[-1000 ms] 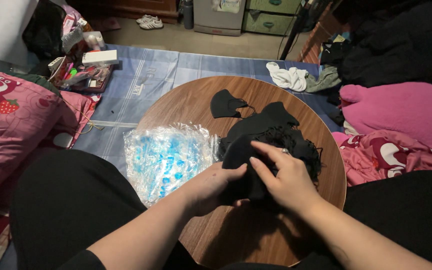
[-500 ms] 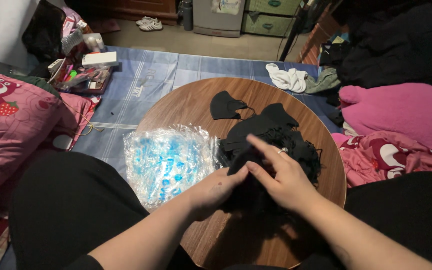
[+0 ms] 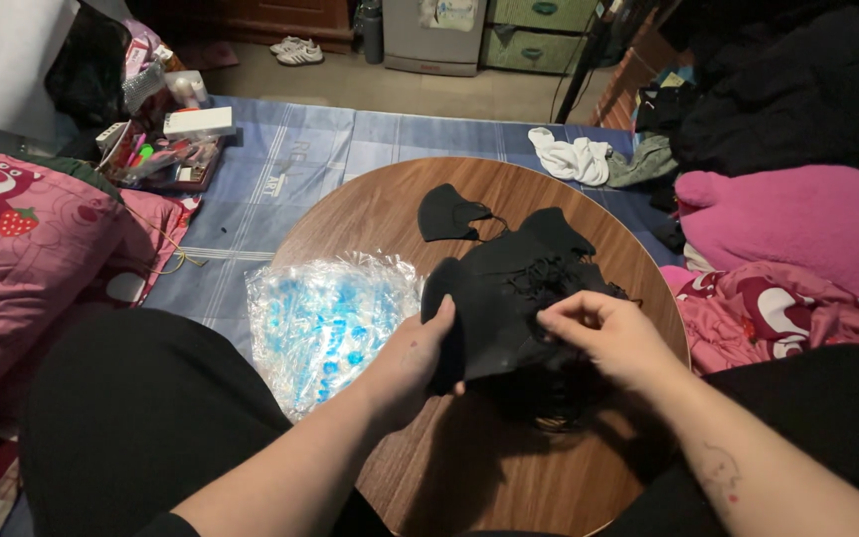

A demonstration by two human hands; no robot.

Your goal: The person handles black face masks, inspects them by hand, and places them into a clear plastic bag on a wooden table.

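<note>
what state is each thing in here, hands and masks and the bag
left hand: gripping the black mask's left edge
right hand: pinching the same mask
black mask: held up above the pile
mask pile: heaped on round table
single mask: lying apart, folded
plastic bag: lying flat, crumpled

On the round table (image 3: 390, 214), a plastic bag (image 3: 325, 318) lies left of the mask pile (image 3: 524, 283), 1 mask (image 3: 449, 212) behind.

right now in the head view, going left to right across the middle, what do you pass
pink pillow → clear plastic bag with blue packets → left hand → black mask held up → right hand → pink blanket
</note>
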